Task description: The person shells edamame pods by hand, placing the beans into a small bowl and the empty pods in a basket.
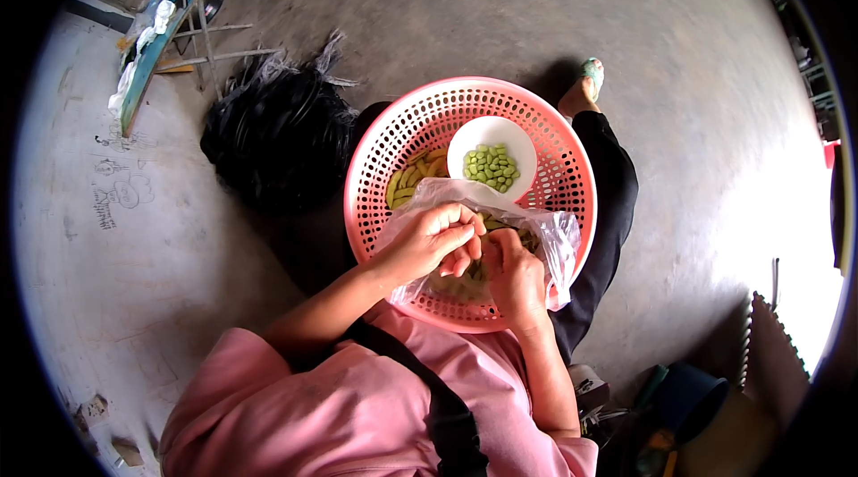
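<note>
A pink perforated plastic basket (471, 88) rests on my lap. In it, a white bowl (460, 139) holds shelled green beans (491, 166). Yellow-green bean pods (413, 177) lie to the left of the bowl. A clear plastic bag (561, 249) spreads over the near part of the basket, with more pods or husks inside it. Over the bag's opening, my left hand (436, 240) is closed with thumb and fingers pinched. Close beside it, my right hand (516, 278) is closed too, fingertips pointing down. Whatever is between the fingers is too small or hidden to make out.
A black bundle of plastic strips (277, 133) lies on the concrete floor to the left. Behind it, a blue-green board (165, 30) on legs leans near a wall with drawings. At the lower right stand a dark blue bucket (693, 401) and a brown panel (776, 361).
</note>
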`<state>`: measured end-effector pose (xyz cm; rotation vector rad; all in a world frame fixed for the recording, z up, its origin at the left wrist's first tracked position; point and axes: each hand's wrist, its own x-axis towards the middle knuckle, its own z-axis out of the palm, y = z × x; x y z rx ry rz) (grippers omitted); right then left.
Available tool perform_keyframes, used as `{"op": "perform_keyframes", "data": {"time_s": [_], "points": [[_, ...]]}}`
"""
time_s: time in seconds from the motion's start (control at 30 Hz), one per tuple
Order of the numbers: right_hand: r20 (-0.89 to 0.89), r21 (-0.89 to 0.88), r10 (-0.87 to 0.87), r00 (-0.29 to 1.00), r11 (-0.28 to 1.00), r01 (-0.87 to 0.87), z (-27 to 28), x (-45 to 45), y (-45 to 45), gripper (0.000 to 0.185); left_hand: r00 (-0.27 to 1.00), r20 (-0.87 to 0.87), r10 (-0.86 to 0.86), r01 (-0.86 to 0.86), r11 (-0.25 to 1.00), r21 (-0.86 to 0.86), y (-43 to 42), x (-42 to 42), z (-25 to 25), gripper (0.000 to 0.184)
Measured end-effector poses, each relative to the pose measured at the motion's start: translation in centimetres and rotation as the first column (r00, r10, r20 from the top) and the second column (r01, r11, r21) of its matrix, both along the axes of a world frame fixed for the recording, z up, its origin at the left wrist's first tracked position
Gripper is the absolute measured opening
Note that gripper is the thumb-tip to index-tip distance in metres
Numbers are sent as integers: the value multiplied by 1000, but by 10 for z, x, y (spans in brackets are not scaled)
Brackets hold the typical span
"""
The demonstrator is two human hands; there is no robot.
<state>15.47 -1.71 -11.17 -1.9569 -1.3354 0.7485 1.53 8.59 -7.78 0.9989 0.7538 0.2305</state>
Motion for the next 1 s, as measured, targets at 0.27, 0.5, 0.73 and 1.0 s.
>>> {"op": "perform_keyframes", "data": {"time_s": [0.27,0.5,0.73,1.0], "points": [[34,-97,159,987,983,-155,-1,-3,0,16,984,168,64,-129,902,412,12,11,40,20],[85,-71,186,979,981,-181,-6,-4,-2,15,986,-105,132,3,609,793,45,32,27,42],[85,-54,194,977,980,-190,-3,-4,-2,15,979,80,187,-196,760,620,36,19,13,25],[-24,79,-17,1000,997,19,3,-3,0,10,959,-97,-267,282,935,217,6,-4,12,14]]}}
